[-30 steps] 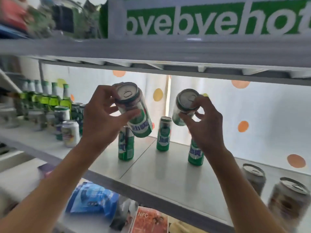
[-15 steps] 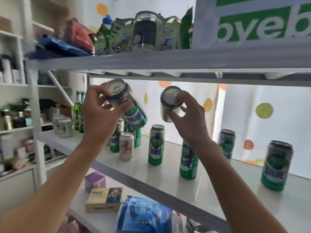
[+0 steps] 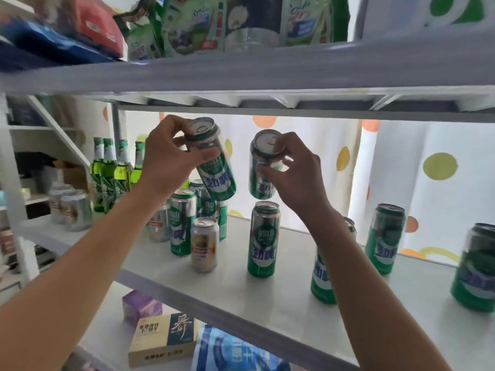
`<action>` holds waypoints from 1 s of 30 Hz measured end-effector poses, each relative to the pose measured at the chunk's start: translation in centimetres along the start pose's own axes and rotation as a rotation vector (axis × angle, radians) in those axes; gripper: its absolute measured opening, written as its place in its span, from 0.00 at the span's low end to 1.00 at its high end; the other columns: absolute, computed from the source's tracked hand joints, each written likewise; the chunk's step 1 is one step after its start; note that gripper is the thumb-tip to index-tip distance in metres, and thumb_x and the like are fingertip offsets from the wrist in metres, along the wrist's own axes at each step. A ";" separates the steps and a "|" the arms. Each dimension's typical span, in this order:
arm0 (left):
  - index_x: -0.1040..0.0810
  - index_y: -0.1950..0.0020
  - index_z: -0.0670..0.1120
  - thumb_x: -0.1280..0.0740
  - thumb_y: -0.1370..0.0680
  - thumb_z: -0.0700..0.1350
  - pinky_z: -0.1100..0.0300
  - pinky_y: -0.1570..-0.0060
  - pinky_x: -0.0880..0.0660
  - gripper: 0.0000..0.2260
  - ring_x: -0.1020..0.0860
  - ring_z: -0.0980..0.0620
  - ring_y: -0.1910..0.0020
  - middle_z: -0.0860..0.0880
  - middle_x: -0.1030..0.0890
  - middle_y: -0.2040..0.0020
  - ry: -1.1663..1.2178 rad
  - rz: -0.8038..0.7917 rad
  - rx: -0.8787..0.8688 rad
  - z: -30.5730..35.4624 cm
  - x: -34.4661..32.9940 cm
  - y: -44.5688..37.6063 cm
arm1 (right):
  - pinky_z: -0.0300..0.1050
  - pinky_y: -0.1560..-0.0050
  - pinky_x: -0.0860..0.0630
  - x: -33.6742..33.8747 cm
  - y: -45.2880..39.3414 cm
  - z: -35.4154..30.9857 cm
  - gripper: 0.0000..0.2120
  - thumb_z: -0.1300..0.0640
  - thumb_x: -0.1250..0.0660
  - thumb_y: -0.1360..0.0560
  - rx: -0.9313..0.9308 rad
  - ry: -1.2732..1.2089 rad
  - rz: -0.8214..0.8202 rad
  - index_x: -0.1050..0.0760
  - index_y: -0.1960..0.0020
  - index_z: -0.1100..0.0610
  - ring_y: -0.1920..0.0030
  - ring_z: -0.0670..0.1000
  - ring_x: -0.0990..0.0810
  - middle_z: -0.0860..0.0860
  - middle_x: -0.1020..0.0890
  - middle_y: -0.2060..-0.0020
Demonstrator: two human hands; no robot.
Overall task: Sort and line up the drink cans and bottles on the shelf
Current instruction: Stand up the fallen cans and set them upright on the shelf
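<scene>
Far left on the shelf (image 3: 267, 298), the green bottles (image 3: 115, 167) stand upright in a row, with short silver cans (image 3: 76, 210) in front of them; half a second ago these sat at the edge of your view, and now more of them shows because your head has turned left and dipped slightly. Your left hand (image 3: 171, 159) holds a tilted green can (image 3: 214, 167) in the air above the shelf, fingers and thumb curled round its upper part, the same grip as before. Below it a cluster of green cans (image 3: 183, 223) stands with a short gold-and-silver can (image 3: 205, 243) in front, and these have not moved on the shelf. Your right hand (image 3: 297, 172) pinches the rim end of a second green can (image 3: 261, 167), also lifted clear of the shelf; the two raised cans are about as far apart as they were. Under it a single green can (image 3: 263, 238) stands upright. Your right forearm partly hides another green can (image 3: 322, 274). Further right, two more green cans (image 3: 384, 238) stand well apart, now shifted rightward in view. The green lettered sign above has almost left the frame.
</scene>
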State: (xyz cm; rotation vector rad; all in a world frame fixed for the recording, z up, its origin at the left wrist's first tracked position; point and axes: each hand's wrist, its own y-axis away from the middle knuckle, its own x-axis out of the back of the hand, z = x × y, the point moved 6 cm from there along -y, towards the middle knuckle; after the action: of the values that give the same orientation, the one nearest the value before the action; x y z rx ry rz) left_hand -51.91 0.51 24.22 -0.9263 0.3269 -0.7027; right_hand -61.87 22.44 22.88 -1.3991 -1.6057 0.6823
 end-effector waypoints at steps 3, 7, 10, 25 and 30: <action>0.28 0.56 0.52 0.17 0.38 0.45 0.51 0.52 0.19 0.21 0.17 0.55 0.52 0.54 0.17 0.49 -0.059 -0.053 0.018 -2.2 -1.3 -1.9 | 0.53 0.49 0.22 -0.4 -1.9 1.0 0.19 0.57 0.23 0.35 -0.021 0.041 -0.009 0.31 0.54 0.44 0.54 0.50 0.21 0.39 0.20 0.59; 0.28 0.59 0.55 0.17 0.40 0.47 0.50 0.50 0.19 0.21 0.17 0.53 0.52 0.54 0.17 0.51 -0.080 -0.101 0.016 -4.0 -3.1 -4.2 | 0.50 0.52 0.22 -1.3 -4.5 2.9 0.20 0.59 0.23 0.36 -0.071 0.056 0.006 0.30 0.52 0.47 0.57 0.50 0.21 0.42 0.20 0.58; 0.28 0.60 0.53 0.17 0.42 0.51 0.49 0.52 0.19 0.22 0.17 0.52 0.53 0.54 0.17 0.51 -0.093 -0.160 0.023 -5.2 -4.8 -5.9 | 0.48 0.55 0.21 -2.5 -6.2 4.8 0.20 0.59 0.22 0.37 -0.118 0.066 -0.009 0.29 0.54 0.49 0.57 0.51 0.20 0.45 0.18 0.58; 0.28 0.64 0.51 0.21 0.47 0.60 0.54 0.58 0.25 0.23 0.21 0.52 0.58 0.53 0.19 0.59 -0.293 -0.497 -0.082 -11.0 -10.5 -9.0 | 0.44 0.58 0.31 -6.4 -9.4 9.9 0.24 0.48 0.16 0.45 -0.350 0.474 -0.121 0.25 0.56 0.49 0.54 0.50 0.23 0.45 0.22 0.57; 0.27 0.62 0.52 0.19 0.46 0.60 0.59 0.66 0.34 0.24 0.25 0.58 0.62 0.57 0.23 0.62 -0.391 -0.585 -0.033 -13.0 -11.4 -8.0 | 0.48 0.55 0.24 -5.2 -8.3 10.8 0.24 0.51 0.15 0.46 -0.443 0.505 -0.091 0.24 0.57 0.52 0.54 0.54 0.21 0.44 0.23 0.60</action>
State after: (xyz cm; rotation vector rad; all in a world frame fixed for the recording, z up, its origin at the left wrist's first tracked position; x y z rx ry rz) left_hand -70.58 -2.99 22.87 -1.1785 -0.2955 -1.0245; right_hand -75.43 17.06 23.56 -1.6344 -1.4397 -0.0998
